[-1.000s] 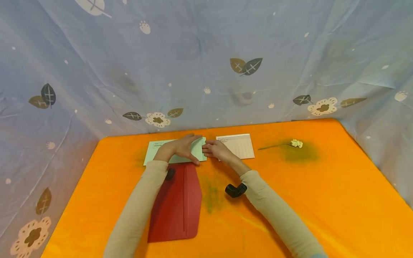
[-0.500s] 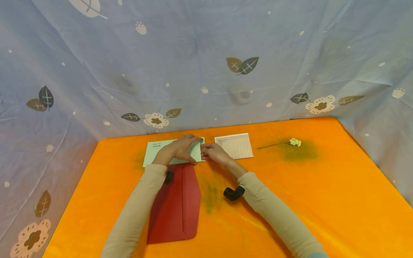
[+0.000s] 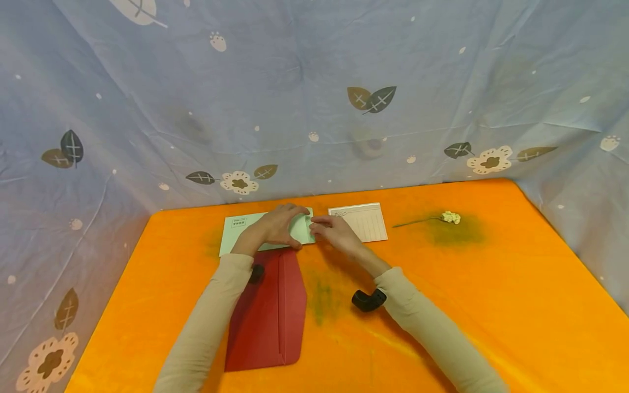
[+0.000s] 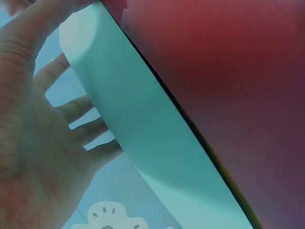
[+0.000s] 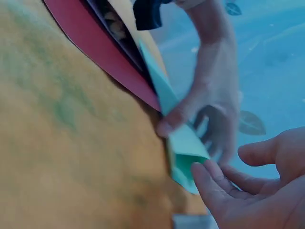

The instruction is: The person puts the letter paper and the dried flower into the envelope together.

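Observation:
A pale green envelope (image 3: pixel 231 236) lies near the back of the table. My left hand (image 3: pixel 276 226) arches over its right part, the thumb at the near edge and the fingers at the far edge, holding it across its width. In the right wrist view, the envelope (image 5: pixel 183 139) gapes at its end. My right hand (image 3: pixel 339 233) is at that gaping end; fingertips touch the lip, and the thumb (image 5: pixel 259 153) stands apart in the right wrist view. From the left wrist, the left fingers (image 4: pixel 81 109) reach the far edge of the green envelope (image 4: pixel 128 105).
A large red envelope (image 3: pixel 260 322) lies nearer, its flap spread to the right. Right of the green envelope is a lined card or note pad (image 3: pixel 367 222), partly behind my right hand. A stemmed pale yellow flower (image 3: pixel 449 217) lies farther right. Patterned cloth (image 3: pixel 304 109) hangs behind.
My right fingers, earlier extended flat at the envelope's end, are now bent at its lip, and the end gapes. My left hand stays over the envelope.

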A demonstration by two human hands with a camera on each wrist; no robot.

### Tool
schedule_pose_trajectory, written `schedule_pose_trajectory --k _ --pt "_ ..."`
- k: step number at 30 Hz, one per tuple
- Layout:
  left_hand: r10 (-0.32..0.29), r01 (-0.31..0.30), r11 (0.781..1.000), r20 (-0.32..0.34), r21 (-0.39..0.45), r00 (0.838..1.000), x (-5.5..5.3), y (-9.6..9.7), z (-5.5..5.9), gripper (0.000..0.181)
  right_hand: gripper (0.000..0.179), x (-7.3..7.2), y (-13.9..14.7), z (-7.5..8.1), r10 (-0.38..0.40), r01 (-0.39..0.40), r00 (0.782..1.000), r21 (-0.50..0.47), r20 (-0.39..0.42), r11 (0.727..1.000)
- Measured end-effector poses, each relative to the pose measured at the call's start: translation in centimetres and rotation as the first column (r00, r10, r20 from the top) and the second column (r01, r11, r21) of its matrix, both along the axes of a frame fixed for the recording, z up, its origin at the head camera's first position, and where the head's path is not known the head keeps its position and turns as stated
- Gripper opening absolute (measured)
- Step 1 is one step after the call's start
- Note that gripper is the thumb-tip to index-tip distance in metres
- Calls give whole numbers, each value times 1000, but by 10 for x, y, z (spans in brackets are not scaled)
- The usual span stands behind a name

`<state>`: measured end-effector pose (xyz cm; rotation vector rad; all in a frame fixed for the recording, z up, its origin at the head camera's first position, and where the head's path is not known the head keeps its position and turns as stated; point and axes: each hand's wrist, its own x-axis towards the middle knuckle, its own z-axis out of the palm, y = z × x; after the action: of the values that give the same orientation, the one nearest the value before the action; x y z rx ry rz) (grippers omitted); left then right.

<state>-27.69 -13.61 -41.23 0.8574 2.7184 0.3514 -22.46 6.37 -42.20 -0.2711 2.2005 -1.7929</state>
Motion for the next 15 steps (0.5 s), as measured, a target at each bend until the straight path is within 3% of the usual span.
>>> schedule_pose_trajectory --k 5,8,12,15 --pt "-11 11 1000 -17 -9 1000 0 0 0 84 37 -3 35 8 -50 64 986 83 -159 995" --pt "-30 29 999 -36 -14 999 0 0 0 85 36 -9 60 8 -96 134 969 160 -228 978" --pt "-37 37 999 -39 -9 999 0 0 -1 85 39 -15 91 8 -137 222 949 294 -283 930" --pt "-32 32 999 -32 -16 999 1 0 -1 86 45 -20 104 6 -136 241 951 394 -277 887"
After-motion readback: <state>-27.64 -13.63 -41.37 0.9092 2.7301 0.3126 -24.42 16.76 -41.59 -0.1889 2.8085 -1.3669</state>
